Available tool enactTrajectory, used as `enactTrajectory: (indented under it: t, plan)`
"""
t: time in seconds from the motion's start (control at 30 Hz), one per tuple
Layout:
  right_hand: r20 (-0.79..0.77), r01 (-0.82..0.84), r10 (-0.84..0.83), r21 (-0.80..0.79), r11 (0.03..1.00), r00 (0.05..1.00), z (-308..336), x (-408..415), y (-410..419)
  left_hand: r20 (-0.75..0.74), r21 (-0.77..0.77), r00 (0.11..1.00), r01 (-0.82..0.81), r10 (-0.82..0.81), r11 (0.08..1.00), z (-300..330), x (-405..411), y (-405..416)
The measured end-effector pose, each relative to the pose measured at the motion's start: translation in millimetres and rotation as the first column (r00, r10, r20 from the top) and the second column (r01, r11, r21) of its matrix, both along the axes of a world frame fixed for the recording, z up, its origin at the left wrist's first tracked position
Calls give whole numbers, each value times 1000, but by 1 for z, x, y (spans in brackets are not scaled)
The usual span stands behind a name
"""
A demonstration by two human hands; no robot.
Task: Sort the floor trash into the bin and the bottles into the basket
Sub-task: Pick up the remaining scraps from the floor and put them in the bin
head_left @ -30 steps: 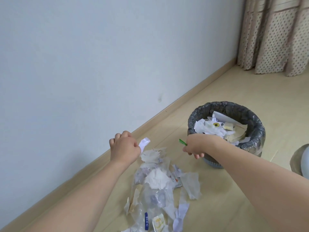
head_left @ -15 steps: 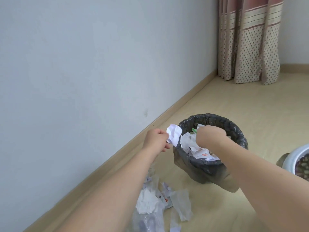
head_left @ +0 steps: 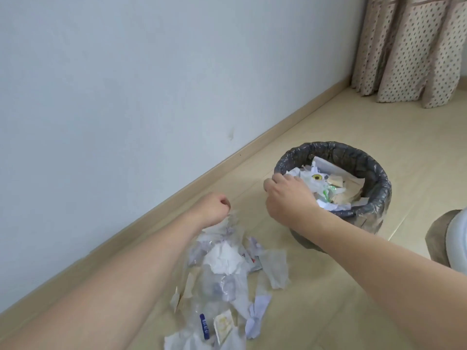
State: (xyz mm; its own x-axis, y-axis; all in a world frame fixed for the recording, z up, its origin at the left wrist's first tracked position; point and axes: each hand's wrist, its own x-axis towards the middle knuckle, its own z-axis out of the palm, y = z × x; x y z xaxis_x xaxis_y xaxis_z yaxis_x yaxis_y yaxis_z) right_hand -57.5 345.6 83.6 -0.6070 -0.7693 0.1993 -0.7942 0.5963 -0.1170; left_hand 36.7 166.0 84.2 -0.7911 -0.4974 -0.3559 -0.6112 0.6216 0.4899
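A round bin (head_left: 374, 178) lined with a black bag stands on the floor, piled with paper scraps. My right hand (head_left: 288, 195) hovers over its near-left rim, fingers loosely spread down onto the paper inside, holding nothing; a green scrap (head_left: 328, 193) lies just beside it. My left hand (head_left: 214, 210) hangs over the far end of the floor trash pile (head_left: 227, 261); its fingers curl under, hidden behind the back of the hand. The pile holds white tissues, torn paper and crumpled clear plastic (head_left: 217, 286) with a blue label (head_left: 204, 329).
A pale wall with a wooden skirting board (head_left: 177, 195) runs along the left. A dotted curtain (head_left: 409, 59) hangs at the back right. The edge of a white round container (head_left: 458, 236) shows at the right border. The floor is light wood.
My left hand let go of the white paper and dropped back from the bin to the pile. My right hand released the green scrap into the bin. The view tilted down.
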Motion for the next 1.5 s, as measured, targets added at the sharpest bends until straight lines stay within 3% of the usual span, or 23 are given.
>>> enactTrajectory:
  t: [0.07,0.17,0.23,0.37,0.43,0.53,0.73,0.87,1.0,1.13,1.27,1.4,1.5]
  plan:
    - [48,-192,190,45,980,981,-21,38,-14,130,-119,986,122,-106,985,-22,43,-17]
    - [230,-392,343,217,894,911,-68,96,-24,350,-94,904,296,-247,951,-68,108,-26]
    - [385,-441,314,304,844,868,-100,128,-26,417,-28,863,327,-286,945,-96,141,-27]
    - [586,-432,130,412,802,800,-144,175,-22,415,59,864,287,-285,956,-137,184,-22]
    - [600,-413,37,502,760,799,-159,196,-17,369,75,881,289,-295,954,-152,196,-17]
    - [504,-365,13,607,706,864,-177,214,-12,300,54,907,292,-294,955,-167,202,-7]
    - [418,-337,73,603,723,906,-186,212,-7,233,-81,928,316,-290,945,-179,199,3]
    - [453,-365,64,618,696,889,-169,192,-4,220,-336,847,532,-484,778,-189,198,15]
    - [547,-325,-46,561,762,836,-137,165,0,244,-347,779,626,-578,698,-205,198,29]
    - [634,-271,-170,536,799,754,-109,137,7,271,-341,826,562,-494,753,-209,198,40]
    - [656,-239,-205,520,820,726,-82,105,14,301,-342,819,571,-488,747,-200,193,46]
    - [632,-211,-191,503,838,751,-51,75,12,246,-201,898,417,-366,887,-183,181,39]
    - [649,-209,-196,491,846,735,-32,58,8,163,20,969,183,-184,983,-155,169,37]
